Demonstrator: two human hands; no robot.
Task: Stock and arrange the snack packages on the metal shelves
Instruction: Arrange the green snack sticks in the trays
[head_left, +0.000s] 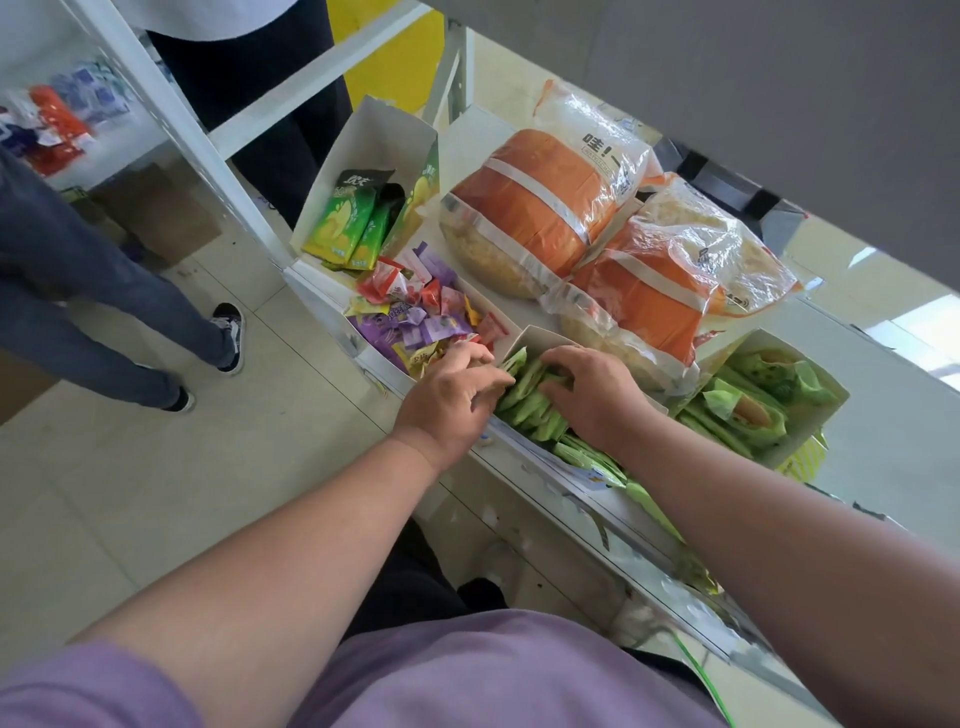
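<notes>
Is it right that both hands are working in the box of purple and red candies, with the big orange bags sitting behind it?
Not quite. The head view shows both hands, left and right, in the box of green packets; the orange bags do sit behind.

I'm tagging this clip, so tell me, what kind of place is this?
Probably a small shop or snack stockroom. White metal shelves hold open display boxes of green packets and mixed candies, with big bagged snacks behind. Both hands, left hand and right hand, are arranging the packets.
</notes>
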